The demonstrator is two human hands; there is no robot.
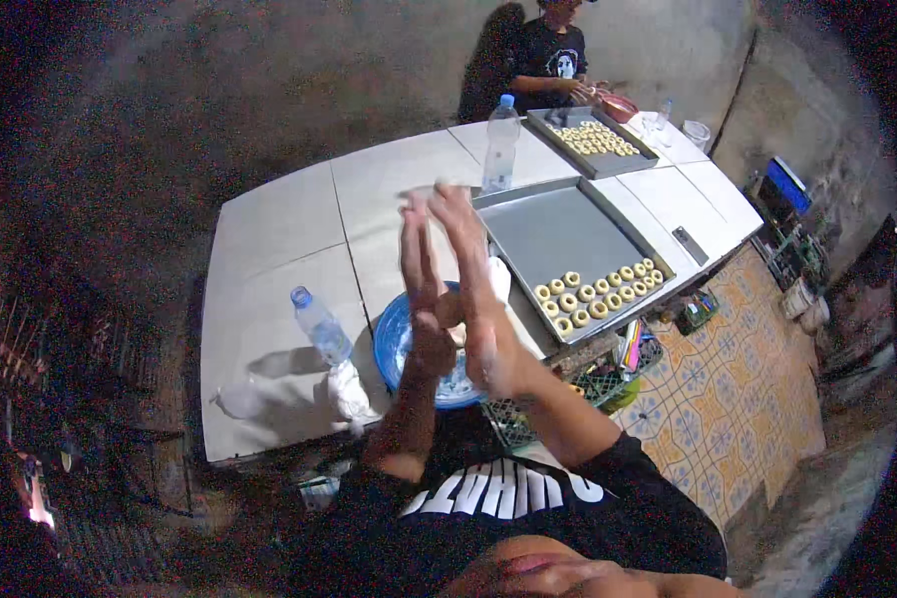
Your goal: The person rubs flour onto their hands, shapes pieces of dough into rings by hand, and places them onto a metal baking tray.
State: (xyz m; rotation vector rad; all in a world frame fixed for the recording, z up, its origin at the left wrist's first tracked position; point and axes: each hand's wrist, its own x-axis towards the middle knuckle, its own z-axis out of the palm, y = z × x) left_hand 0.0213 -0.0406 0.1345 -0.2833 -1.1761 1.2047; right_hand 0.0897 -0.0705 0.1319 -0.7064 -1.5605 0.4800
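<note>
My left hand (421, 264) and my right hand (465, 244) are raised over a blue bowl (390, 337), palms facing each other. Fingers on both hands are stretched out straight, with some motion blur. Whatever lies between the palms, if anything, I cannot make out. White residue coats the inside of the bowl, and a pale lump (456, 334) shows between my wrists. Just right of the hands, a grey metal tray (558, 234) carries several small dough rings (598, 309) along its near side.
An uncapped plastic bottle (321, 327) and a crumpled white bag (347, 391) stand left of the bowl. A blue-capped bottle (502, 145) rises behind the tray. Across the white table (279, 229), a person (553, 60) works by a second tray (648, 159) of rings and a red bowl (618, 106).
</note>
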